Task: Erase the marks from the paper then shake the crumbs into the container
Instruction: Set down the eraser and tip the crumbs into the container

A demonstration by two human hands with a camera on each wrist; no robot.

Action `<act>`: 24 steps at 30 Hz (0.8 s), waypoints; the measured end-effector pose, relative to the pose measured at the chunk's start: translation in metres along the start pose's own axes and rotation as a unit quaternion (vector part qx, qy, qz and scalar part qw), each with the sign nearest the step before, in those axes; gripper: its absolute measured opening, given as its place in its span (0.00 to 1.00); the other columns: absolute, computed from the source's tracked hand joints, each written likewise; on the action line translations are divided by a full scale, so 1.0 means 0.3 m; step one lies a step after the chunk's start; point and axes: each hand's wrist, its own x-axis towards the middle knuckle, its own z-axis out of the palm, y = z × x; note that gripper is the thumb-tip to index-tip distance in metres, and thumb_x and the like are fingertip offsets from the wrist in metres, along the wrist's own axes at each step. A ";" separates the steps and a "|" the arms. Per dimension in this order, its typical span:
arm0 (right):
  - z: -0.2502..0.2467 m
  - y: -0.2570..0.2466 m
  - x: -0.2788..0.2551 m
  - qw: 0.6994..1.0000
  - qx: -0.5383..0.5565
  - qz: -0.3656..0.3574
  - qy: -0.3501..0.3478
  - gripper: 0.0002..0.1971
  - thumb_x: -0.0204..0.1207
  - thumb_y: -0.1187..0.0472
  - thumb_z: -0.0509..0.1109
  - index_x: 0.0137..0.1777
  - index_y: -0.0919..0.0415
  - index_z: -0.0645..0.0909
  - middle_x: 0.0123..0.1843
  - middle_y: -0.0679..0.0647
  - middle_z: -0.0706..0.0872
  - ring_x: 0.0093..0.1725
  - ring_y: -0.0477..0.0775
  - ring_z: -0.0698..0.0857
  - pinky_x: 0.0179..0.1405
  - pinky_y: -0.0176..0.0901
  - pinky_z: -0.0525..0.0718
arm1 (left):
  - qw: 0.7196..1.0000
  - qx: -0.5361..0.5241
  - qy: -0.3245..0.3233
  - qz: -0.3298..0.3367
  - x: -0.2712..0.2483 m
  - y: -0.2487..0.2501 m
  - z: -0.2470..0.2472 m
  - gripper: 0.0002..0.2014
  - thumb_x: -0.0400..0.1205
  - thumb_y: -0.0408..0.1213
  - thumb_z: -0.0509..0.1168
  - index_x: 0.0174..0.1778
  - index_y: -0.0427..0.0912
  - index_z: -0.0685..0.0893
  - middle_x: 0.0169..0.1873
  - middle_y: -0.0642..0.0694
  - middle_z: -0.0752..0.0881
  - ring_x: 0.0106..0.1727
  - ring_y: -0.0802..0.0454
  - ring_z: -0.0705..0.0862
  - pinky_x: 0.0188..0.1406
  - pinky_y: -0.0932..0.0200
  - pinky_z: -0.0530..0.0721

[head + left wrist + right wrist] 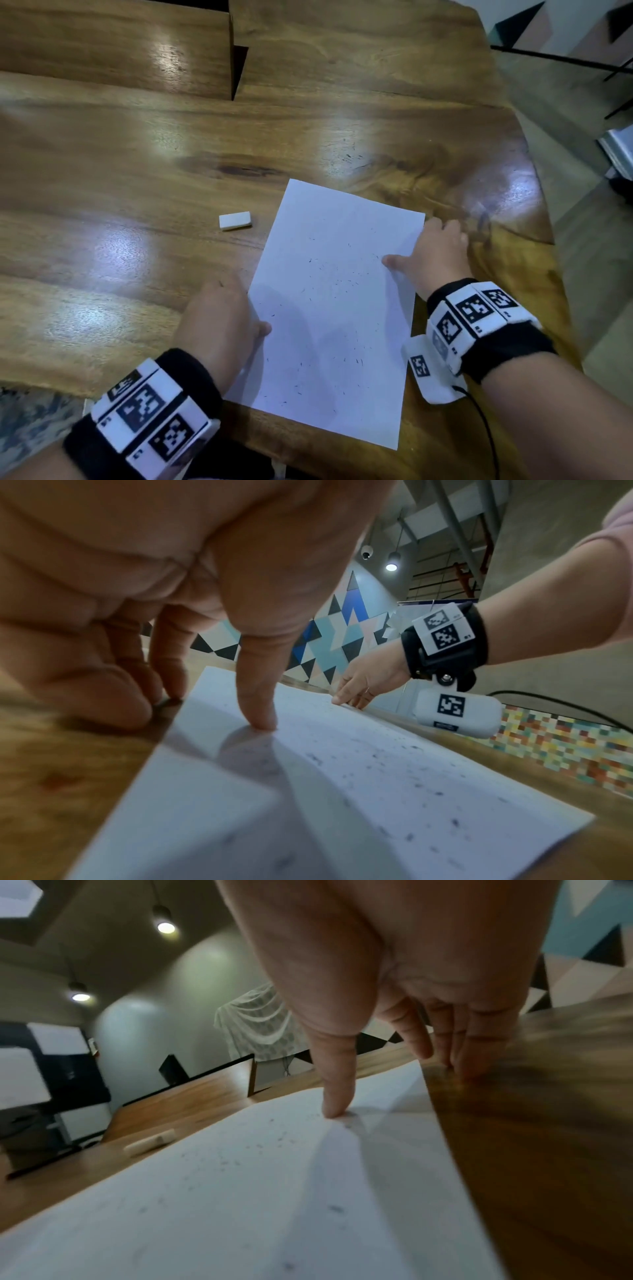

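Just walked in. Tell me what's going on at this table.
A person has both hands at a white paper lying on the wooden table. The left hand and right hand each press a thumb onto a side edge, fingers on the wood beside it; whether they have got under the edge is unclear. Dark crumbs dot the sheet. The eraser lies apart, left of the paper.
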 end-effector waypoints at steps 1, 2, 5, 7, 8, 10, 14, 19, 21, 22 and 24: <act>0.003 -0.003 -0.004 1.000 0.014 0.009 0.001 0.39 0.71 0.47 0.76 0.73 0.69 0.64 0.72 0.62 0.66 0.72 0.61 0.64 0.72 0.46 0.64 | 1.000 0.000 0.008 0.000 -0.006 0.003 0.003 0.27 0.72 0.52 0.69 0.58 0.36 0.73 0.54 0.40 0.79 0.54 0.45 0.79 0.44 0.60 0.72; 0.007 -0.008 -0.007 1.000 0.021 0.015 -0.004 0.38 0.72 0.48 0.75 0.73 0.70 0.64 0.72 0.63 0.66 0.72 0.61 0.64 0.72 0.46 0.64 | 1.000 -0.001 0.014 0.000 -0.011 0.006 0.005 0.27 0.72 0.52 0.69 0.57 0.36 0.72 0.54 0.39 0.79 0.53 0.45 0.79 0.43 0.60 0.72; 0.014 -0.024 -0.011 1.000 0.019 0.017 -0.011 0.34 0.74 0.51 0.74 0.71 0.72 0.65 0.71 0.64 0.67 0.72 0.62 0.64 0.72 0.48 0.64 | 0.999 -0.041 0.014 -0.007 -0.024 0.015 0.005 0.25 0.73 0.48 0.70 0.57 0.35 0.72 0.53 0.38 0.80 0.52 0.44 0.80 0.43 0.59 0.74; 0.018 -0.033 -0.019 0.998 0.042 0.038 -0.009 0.35 0.73 0.51 0.75 0.71 0.71 0.65 0.72 0.64 0.66 0.71 0.63 0.65 0.71 0.49 0.67 | 0.996 -0.080 0.014 -0.022 -0.023 0.017 0.007 0.25 0.73 0.46 0.71 0.58 0.34 0.72 0.53 0.37 0.81 0.51 0.44 0.81 0.41 0.60 0.74; 0.019 -0.037 -0.027 0.998 0.044 0.042 -0.012 0.36 0.72 0.50 0.76 0.71 0.71 0.64 0.71 0.64 0.66 0.71 0.63 0.65 0.70 0.50 0.68 | 0.996 -0.087 0.010 -0.025 -0.022 0.017 0.007 0.26 0.73 0.46 0.71 0.59 0.34 0.72 0.53 0.37 0.81 0.51 0.44 0.81 0.40 0.60 0.74; 0.025 -0.045 -0.042 0.999 0.016 0.040 -0.025 0.38 0.71 0.48 0.76 0.70 0.71 0.64 0.69 0.64 0.67 0.70 0.63 0.66 0.69 0.49 0.68 | 0.995 -0.100 0.001 -0.026 -0.017 0.011 0.012 0.26 0.73 0.45 0.71 0.60 0.34 0.72 0.55 0.37 0.81 0.54 0.44 0.80 0.45 0.58 0.77; 0.028 -0.052 -0.058 0.999 0.015 0.039 -0.026 0.39 0.70 0.48 0.77 0.70 0.72 0.64 0.68 0.65 0.67 0.69 0.62 0.66 0.70 0.49 0.69 | 0.983 -0.180 -0.001 -0.048 -0.004 -0.001 0.020 0.26 0.70 0.40 0.74 0.59 0.34 0.73 0.57 0.37 0.80 0.58 0.42 0.78 0.55 0.52 0.78; 0.023 -0.055 -0.058 0.998 0.016 0.046 -0.031 0.40 0.69 0.46 0.77 0.70 0.71 0.64 0.69 0.64 0.65 0.68 0.61 0.67 0.68 0.47 0.69 | 0.976 -0.214 0.004 -0.045 0.003 -0.006 0.022 0.22 0.70 0.38 0.74 0.56 0.35 0.76 0.56 0.38 0.79 0.57 0.41 0.78 0.57 0.49 0.78; 0.019 -0.055 -0.059 0.998 0.014 0.040 -0.037 0.36 0.70 0.47 0.76 0.68 0.71 0.67 0.64 0.62 0.67 0.67 0.61 0.67 0.68 0.47 0.70 | 0.975 -0.218 0.010 -0.042 0.006 -0.010 0.025 0.20 0.70 0.38 0.73 0.55 0.36 0.77 0.54 0.38 0.81 0.55 0.41 0.79 0.54 0.50 0.79; 0.016 -0.056 -0.061 0.999 0.003 0.032 -0.042 0.33 0.72 0.46 0.75 0.66 0.71 0.69 0.57 0.61 0.68 0.67 0.61 0.67 0.69 0.48 0.71 | 0.975 -0.216 0.013 -0.040 0.008 -0.011 0.027 0.19 0.71 0.38 0.73 0.55 0.36 0.77 0.53 0.38 0.82 0.54 0.42 0.80 0.52 0.51 0.80; 0.007 -0.060 -0.066 0.998 -0.020 0.017 -0.048 0.29 0.75 0.45 0.71 0.61 0.71 0.73 0.41 0.56 0.62 0.66 0.60 0.67 0.68 0.49 0.71 | 0.977 -0.211 0.027 -0.034 0.011 -0.006 0.029 0.20 0.71 0.39 0.73 0.55 0.37 0.77 0.52 0.39 0.83 0.53 0.42 0.81 0.50 0.51 0.81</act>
